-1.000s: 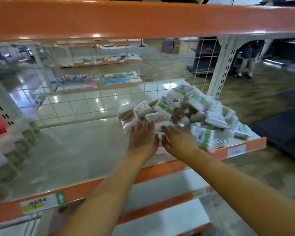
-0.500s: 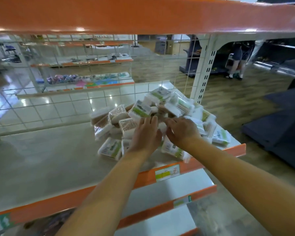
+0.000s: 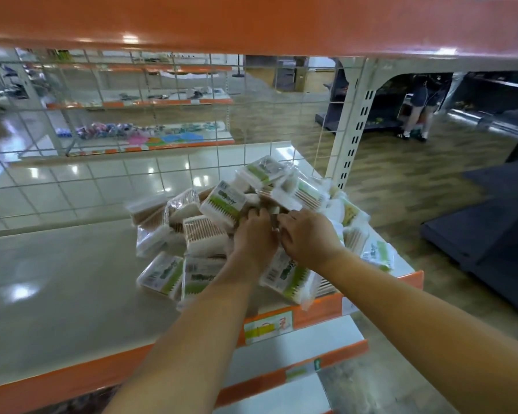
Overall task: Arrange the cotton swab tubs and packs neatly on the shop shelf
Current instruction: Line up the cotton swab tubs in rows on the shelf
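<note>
- Presently, a heap of cotton swab packs is lying jumbled at the right end of the shelf, packs tilting every way, some piled against the wire grid back.
- Two flat packs with green labels are lying at the heap's front left edge; one green-labelled pack is hanging over the orange front lip.
- Left hand is reaching into the heap's middle, fingers curling down among the packs; what it is gripping cannot be told.
- Right hand is sitting just beside it, fingers bending into the same spot; its grip cannot be told either.
- Price label is showing on the lip below the heap.
- Upper shelf edge, orange, is spanning the top.
- White slotted upright is standing behind the heap at right.
- A person's legs are showing far off.
</note>
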Available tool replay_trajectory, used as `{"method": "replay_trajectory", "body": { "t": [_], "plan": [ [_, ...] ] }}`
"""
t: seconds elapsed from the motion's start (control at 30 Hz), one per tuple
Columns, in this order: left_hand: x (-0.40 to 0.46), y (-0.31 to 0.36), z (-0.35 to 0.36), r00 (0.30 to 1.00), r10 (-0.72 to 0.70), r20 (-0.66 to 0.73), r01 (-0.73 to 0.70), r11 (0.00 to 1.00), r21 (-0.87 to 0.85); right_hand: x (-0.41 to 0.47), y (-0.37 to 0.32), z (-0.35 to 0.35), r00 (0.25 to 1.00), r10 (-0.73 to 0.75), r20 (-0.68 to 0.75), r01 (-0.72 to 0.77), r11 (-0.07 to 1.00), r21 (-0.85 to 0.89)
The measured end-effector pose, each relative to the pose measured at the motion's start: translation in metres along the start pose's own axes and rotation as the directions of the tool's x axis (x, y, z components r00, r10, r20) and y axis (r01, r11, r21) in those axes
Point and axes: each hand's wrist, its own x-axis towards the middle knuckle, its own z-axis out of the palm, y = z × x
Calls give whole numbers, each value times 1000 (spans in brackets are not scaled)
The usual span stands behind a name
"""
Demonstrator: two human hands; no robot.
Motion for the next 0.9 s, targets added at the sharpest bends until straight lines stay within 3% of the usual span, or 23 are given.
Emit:
{"method": "replay_trajectory", "body": {
  "t": [0.3, 0.57, 0.9],
  "plan": [
    [7, 7, -1, 996, -92, -5, 92, 995, 49, -2, 10, 6, 997, -44, -58, 49, 995, 92],
    [-1, 12, -17, 997, -5, -74, 18, 985, 173, -8, 18, 13, 998, -67, -23, 68, 997, 44],
    [-3, 16, -35, 993, 47, -112, -25, 982, 188, -13, 18, 14, 993, -50, -110, 68, 984, 163]
  ]
}}
